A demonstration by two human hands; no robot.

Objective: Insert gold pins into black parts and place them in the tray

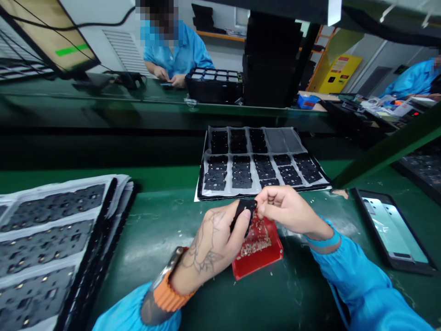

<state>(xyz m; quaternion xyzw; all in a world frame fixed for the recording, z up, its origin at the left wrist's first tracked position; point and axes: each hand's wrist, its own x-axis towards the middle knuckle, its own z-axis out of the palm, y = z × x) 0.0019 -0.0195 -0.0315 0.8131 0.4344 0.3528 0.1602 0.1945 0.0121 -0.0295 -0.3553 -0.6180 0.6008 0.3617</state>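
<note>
My left hand (220, 234) grips a thin black phone part (243, 209), thumb lying across its face. The far right corner of that part meets the fingertips of my right hand (287, 209), pinched together there. Whatever is between those fingertips is too small or hidden to make out. Directly beneath both hands, a red tray (257, 271) on the green bench holds many tiny pale pieces. Beyond the hands lies a compartment tray (229, 186) with black phone plates (241, 170) in white-lined slots.
At left stand stacked trays (112, 216) of similar black plates. On the right lies a black frame holding a pale green phone-shaped panel (389, 225). A green post (386, 147) slants across the right side. Across the bench a co-worker (179, 50) handles a small item beside black crates (213, 87).
</note>
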